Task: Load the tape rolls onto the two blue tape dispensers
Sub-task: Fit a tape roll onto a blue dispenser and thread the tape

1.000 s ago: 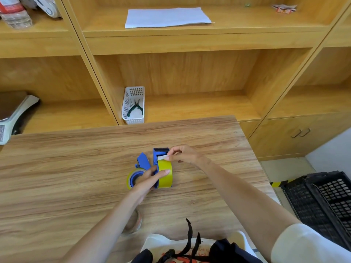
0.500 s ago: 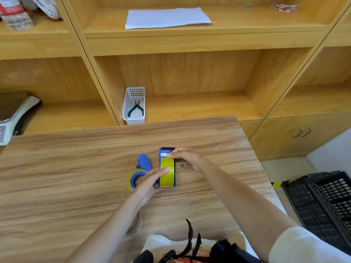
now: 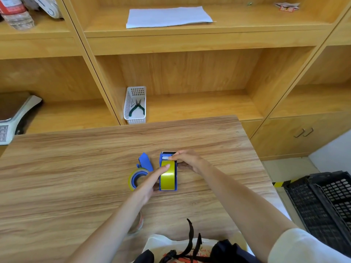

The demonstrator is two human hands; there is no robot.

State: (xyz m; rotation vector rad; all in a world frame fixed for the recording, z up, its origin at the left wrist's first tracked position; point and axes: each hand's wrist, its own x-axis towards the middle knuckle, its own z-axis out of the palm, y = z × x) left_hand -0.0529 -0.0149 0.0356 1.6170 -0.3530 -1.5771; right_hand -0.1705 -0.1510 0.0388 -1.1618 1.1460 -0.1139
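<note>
A blue tape dispenser stands on edge in the middle of the wooden table, with a yellow tape roll seated in it. My left hand grips the dispenser's left side, its thumb lying on the roll. My right hand holds the dispenser's far end and pinches the white tape end by the cutter. A second blue dispenser lies just to the left, carrying its own yellow roll. A clear tape roll sits partly hidden under my left forearm.
Wooden shelving runs behind the table, with a white basket holding pliers, a scale at left and a paper sheet higher up. A black crate stands on the floor at right. A bag lies at the near edge.
The dispenser with the yellow roll has turned from tilted to straight, facing away from me. My right hand's fingers shifted onto the tape end near the cutter; my left thumb slid onto the roll.
</note>
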